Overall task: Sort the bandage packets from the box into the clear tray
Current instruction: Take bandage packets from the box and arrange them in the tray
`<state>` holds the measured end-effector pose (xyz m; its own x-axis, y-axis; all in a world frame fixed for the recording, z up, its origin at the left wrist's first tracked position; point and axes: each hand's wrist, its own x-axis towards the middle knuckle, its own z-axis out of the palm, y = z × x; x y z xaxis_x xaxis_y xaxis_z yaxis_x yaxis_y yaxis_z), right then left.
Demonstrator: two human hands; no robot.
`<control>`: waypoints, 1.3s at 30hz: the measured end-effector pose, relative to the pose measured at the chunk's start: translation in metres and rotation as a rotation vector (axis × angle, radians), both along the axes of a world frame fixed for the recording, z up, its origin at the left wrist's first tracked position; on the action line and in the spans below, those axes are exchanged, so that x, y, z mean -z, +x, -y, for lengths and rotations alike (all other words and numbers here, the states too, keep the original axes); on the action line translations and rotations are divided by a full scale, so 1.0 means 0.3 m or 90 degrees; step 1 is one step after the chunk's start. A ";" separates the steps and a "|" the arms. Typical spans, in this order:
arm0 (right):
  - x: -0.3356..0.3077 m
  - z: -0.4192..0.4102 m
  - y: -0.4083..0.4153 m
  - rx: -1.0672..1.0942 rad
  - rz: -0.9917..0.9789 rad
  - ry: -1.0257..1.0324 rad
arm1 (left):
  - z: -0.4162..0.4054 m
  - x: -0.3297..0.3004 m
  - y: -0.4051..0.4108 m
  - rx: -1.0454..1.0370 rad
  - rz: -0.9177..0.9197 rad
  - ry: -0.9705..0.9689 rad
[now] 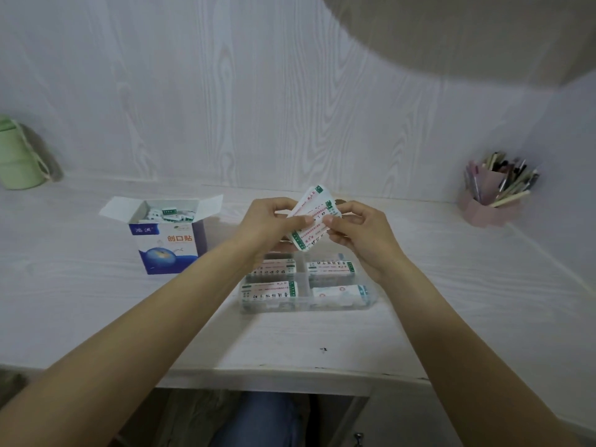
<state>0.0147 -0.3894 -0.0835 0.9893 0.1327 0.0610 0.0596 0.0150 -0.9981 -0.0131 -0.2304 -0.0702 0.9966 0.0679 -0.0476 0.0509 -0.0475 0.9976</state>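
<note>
A small stack of white bandage packets (314, 217) with green ends and red print is held above the clear tray (371, 300). My left hand (267, 225) grips the stack from the left, thumb across its face. My right hand (358, 230) pinches its right edge. The tray has compartments, and several near ones hold stacks of the same packets (269, 290). The open blue-and-white bandage box (167, 243) stands to the left with more packets inside.
A green cup (19, 156) stands at the far left against the wall. A pink holder full of pens (493, 195) sits at the back right. The white desk's front edge (290, 372) runs below the tray, with my legs under it.
</note>
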 end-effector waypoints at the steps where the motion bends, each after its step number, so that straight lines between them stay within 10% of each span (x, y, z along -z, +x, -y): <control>1: -0.002 0.006 0.001 0.002 -0.006 0.005 | 0.003 -0.001 0.002 0.001 -0.004 -0.003; 19: -0.007 0.081 0.035 0.035 0.032 -0.124 | -0.022 0.010 0.043 -0.045 0.054 0.050; 39: 0.055 -0.029 0.149 0.023 0.049 -0.826 | -0.054 0.022 0.051 -0.037 0.060 0.086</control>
